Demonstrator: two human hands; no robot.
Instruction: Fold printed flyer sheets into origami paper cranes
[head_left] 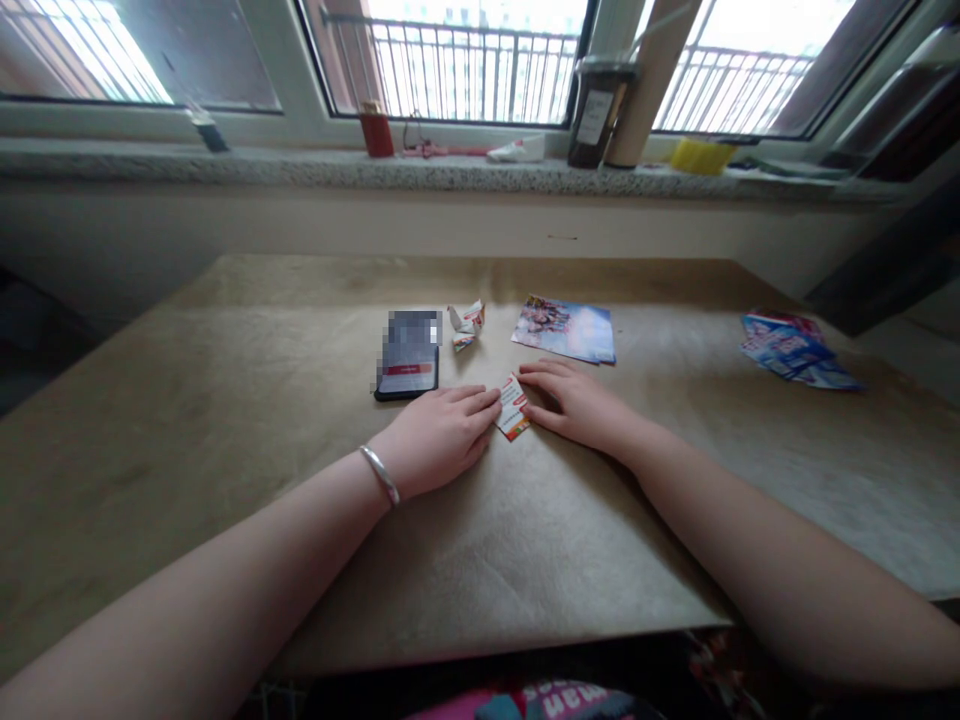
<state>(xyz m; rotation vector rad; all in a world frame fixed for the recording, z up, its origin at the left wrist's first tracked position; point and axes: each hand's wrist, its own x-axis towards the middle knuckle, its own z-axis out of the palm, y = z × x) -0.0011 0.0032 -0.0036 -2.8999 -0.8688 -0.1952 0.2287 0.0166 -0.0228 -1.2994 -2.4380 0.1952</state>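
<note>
Bench point(525, 540) under brown paper | left hand point(439, 438), right hand point(574, 405): flat, released, fingertips at either edge of small printed card point(514, 408), which lies between them | from card, 10 o'clock: smartphone point(409, 355) | 11 o'clock: folded paper scrap point(466, 325) | 1 o'clock: photo prints point(564, 330) | 3 o'clock: leaflets point(795, 352)

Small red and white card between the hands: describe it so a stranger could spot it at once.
On the tan-covered table, find the two hands. Between the left hand and right hand lies a small red-and-white printed card, close against both. Unlike the crumpled paper just beyond, it lies flat.
</note>
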